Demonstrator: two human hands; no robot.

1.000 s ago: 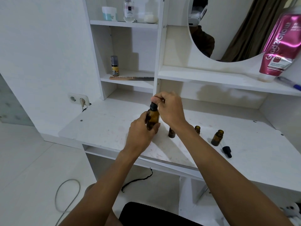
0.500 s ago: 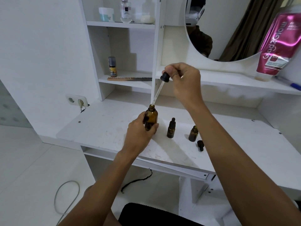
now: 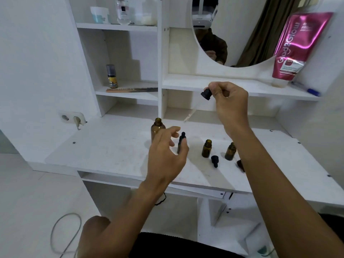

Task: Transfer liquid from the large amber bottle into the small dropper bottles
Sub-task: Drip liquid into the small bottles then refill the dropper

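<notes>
The large amber bottle (image 3: 157,128) stands uncapped on the white desk (image 3: 111,146). My left hand (image 3: 165,155) hovers just in front of it, fingers apart, holding nothing. A small capped dropper bottle (image 3: 181,141) stands right behind that hand's fingers. My right hand (image 3: 229,103) is raised above the desk, pinching the black bulb of the large dropper (image 3: 206,94); its glass pipette slants down to the left. Two small uncapped amber bottles (image 3: 207,148) (image 3: 230,151) stand to the right, with a loose black dropper cap (image 3: 214,160) between them.
Shelves behind hold a comb (image 3: 130,89), a small yellow-labelled bottle (image 3: 111,76), jars on top, a pink tube (image 3: 294,47) and a pen (image 3: 307,89). A round mirror (image 3: 232,30) hangs above. A wall socket (image 3: 73,118) sits at the left. A cable lies on the floor.
My left hand let go of the large amber bottle and opened. My right hand carried the dropper out of the bottle and off to the right.
</notes>
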